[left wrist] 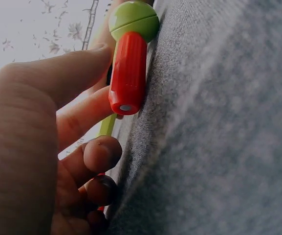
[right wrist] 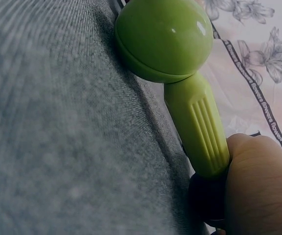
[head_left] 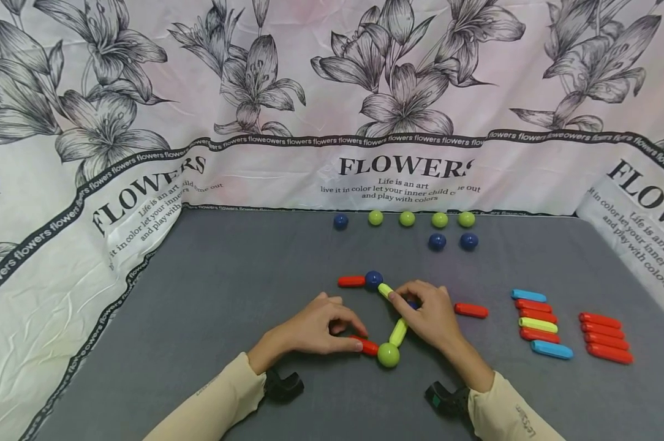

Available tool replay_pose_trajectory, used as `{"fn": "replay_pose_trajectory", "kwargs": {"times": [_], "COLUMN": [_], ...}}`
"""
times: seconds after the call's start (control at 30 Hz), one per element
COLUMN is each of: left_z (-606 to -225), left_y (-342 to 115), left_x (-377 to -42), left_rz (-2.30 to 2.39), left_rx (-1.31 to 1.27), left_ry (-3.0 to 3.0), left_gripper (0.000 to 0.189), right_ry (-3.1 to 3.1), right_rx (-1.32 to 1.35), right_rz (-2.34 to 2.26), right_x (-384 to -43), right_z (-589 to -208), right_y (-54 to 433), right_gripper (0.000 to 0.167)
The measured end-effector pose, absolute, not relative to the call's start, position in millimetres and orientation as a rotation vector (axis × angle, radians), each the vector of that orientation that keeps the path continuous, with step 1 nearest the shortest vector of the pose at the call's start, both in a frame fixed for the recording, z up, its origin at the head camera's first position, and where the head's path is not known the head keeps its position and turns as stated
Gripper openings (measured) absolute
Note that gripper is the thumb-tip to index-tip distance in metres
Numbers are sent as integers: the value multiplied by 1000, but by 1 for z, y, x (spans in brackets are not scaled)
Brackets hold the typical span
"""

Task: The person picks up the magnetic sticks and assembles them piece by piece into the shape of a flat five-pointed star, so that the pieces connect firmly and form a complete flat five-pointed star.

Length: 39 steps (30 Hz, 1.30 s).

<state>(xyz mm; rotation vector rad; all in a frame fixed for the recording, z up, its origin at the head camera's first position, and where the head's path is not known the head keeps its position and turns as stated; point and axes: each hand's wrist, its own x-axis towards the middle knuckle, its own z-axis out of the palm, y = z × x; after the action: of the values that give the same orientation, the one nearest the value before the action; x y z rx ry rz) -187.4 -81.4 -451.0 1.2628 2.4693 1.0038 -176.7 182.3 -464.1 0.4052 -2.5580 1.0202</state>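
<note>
Thumb and forefinger of my left hand (head_left: 323,324) pinch a red rod (left wrist: 128,73), whose far end meets a green ball (head_left: 388,355). From that ball a yellow-green rod (right wrist: 197,127) runs up to a dark blue ball (head_left: 413,304), mostly covered by my right hand (head_left: 431,315). The right fingers and thumb grip around this blue ball. Another yellow-green rod (head_left: 384,291) leads away to a second blue ball (head_left: 373,280), which has a red rod (head_left: 351,282) on its left. Just right of the right hand lies a red rod (head_left: 471,310); its contact with the hand is unclear.
At the back of the grey table (head_left: 244,263) sit several green balls (head_left: 407,218) and blue balls (head_left: 437,242). Rods in blue, red and yellow (head_left: 538,324) lie in a column at right, beside a stack of red rods (head_left: 604,335). Flowered cloth (head_left: 255,171) borders the table.
</note>
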Motion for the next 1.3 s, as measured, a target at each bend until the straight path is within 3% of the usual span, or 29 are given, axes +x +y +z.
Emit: {"fn": "replay_pose_trajectory", "kwargs": {"times": [0.47, 0.8, 0.97, 1.17, 1.3], "left_z": [-448, -444, -444, -441, -441], "left_y": [-91, -92, -83, -76, -74], "left_x": [-211, -266, -305, -335, -341], "left_rz": [1500, 1678, 1594, 1196, 910], "left_rx": [1107, 807, 644, 602, 640], "left_ry": [2051, 2484, 2802, 2960, 2986], "left_gripper": [21, 22, 21, 62, 60], "right_ry": [-2573, -2574, -2590, -2604, -2609], "right_rx": [361, 356, 346, 357, 344], "right_rz": [1040, 1066, 1081, 1053, 1057], "right_x": [-180, -180, -180, -177, -177], "right_z": [-463, -464, -464, -466, -466], "right_y": [187, 188, 186, 183, 183], "right_gripper": [9, 9, 8, 8, 7]}}
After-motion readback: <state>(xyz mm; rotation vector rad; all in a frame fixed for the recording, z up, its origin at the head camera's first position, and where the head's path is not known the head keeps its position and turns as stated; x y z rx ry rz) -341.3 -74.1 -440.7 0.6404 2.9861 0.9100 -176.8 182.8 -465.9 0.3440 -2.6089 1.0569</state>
